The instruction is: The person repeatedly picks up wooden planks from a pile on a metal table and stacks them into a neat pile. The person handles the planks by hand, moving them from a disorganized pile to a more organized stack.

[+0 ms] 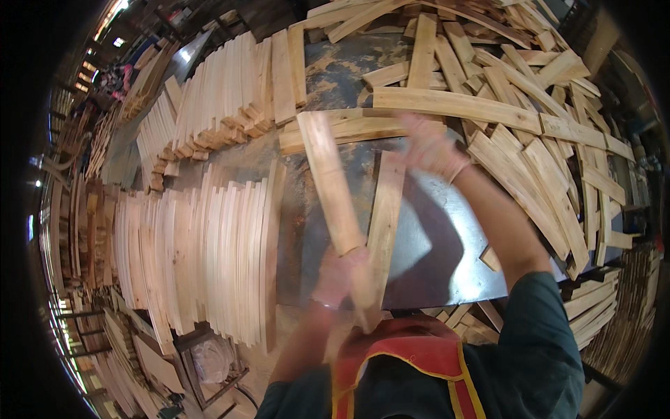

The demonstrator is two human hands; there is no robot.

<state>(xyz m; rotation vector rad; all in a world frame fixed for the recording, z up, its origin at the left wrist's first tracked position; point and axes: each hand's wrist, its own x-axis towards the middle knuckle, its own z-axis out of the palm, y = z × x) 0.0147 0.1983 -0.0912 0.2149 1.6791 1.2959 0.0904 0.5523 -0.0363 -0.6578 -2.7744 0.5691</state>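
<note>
My left hand grips a pale wooden plank near its lower end. The plank slants up and away to the left over the metal table, its outline slightly smeared. My right hand, blurred by motion, has its fingers spread at the far end of a second plank. That one lies almost lengthwise in front of me, its near end partly behind the held plank. I cannot tell whether the right fingers touch it. Beyond the hands, a darker-edged plank lies crosswise.
On the left, planks stand on edge in a tight row, with another row behind. A loose heap of planks covers the right and far side. One long plank crosses the heap's front. A short offcut lies near the table's right edge.
</note>
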